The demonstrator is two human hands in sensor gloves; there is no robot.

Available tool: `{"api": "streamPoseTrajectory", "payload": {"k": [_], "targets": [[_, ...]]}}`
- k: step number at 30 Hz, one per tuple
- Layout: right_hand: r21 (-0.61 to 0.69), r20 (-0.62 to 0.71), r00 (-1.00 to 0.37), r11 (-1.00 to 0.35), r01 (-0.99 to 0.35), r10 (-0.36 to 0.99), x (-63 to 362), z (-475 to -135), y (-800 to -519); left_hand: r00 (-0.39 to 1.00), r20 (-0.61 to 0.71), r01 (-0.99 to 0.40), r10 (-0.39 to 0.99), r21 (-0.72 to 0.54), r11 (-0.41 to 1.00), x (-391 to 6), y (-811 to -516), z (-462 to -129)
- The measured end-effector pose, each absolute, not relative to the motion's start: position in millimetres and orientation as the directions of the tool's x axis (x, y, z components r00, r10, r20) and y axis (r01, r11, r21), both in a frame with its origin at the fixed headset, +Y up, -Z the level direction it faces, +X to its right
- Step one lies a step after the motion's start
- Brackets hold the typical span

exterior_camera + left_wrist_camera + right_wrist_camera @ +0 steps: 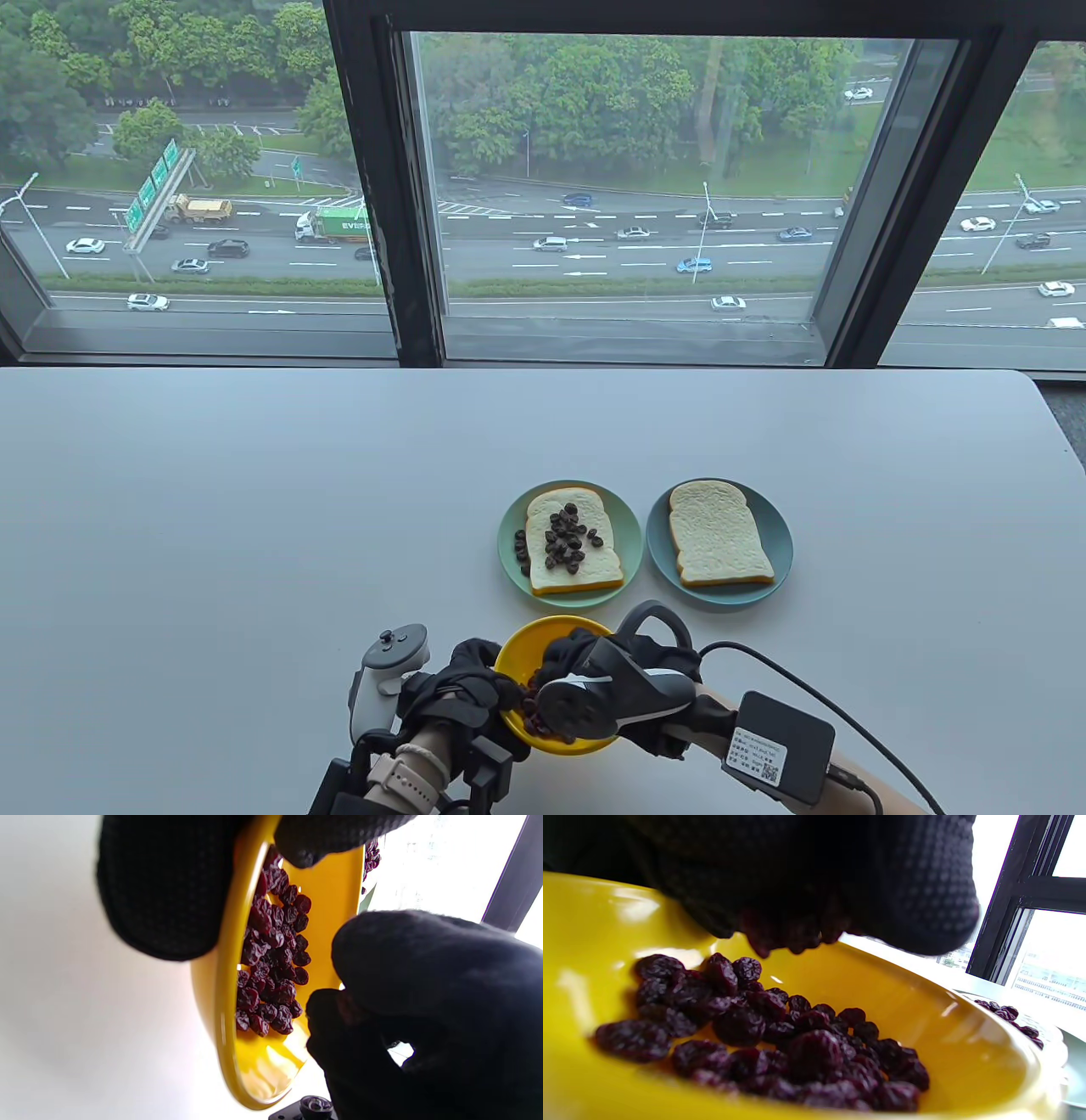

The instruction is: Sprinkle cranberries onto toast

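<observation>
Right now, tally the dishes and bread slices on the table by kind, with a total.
Green plate: 1
Blue plate: 1
Yellow bowl: 1
Toast with cranberries: 1
Plain toast: 1
Total: 5

Out the window past the table, I can read "EVER" in white letters on the green container of a lorry (338, 225) on the road. The black box (782, 747) on my right forearm carries a white label with a QR code; its print is too small to read.
</observation>
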State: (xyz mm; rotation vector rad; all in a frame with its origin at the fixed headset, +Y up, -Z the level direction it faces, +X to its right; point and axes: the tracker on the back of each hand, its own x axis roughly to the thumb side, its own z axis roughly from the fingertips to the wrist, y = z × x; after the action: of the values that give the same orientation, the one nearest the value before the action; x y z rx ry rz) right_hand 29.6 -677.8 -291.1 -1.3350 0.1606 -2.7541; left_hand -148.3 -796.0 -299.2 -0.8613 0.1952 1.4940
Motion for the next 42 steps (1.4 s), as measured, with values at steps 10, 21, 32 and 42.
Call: {"api": "streamPoseTrajectory", "payload": {"k": [10, 21, 32, 42], "targets": [[0.103, 0.594, -0.775, -0.975, -0.196, 0.218, 42, -351, -654, 0.135, -0.593, -0.901, 0.794, -0.408, -0.152, -144, -793, -298], [0.086, 0.156, -0.937, -0.949, -0.304, 0.314, 53, -492, -688, 0.134, -0.603, -0.898, 0.786, -0.409, -0.16, -144, -791, -297], [0.114, -0.066, -0.975, -0.969, -0.217, 0.211, 61, -538, -740, 0.102, -0.623, -0.902, 0.776, -0.386, -0.192, -152, -792, -299], [0.088, -0.029, -0.962, -0.958, -0.273, 0.272, 69, -528, -734, 0.118, -0.636, -0.903, 0.762, -0.388, -0.184, -152, -795, -298]]}}
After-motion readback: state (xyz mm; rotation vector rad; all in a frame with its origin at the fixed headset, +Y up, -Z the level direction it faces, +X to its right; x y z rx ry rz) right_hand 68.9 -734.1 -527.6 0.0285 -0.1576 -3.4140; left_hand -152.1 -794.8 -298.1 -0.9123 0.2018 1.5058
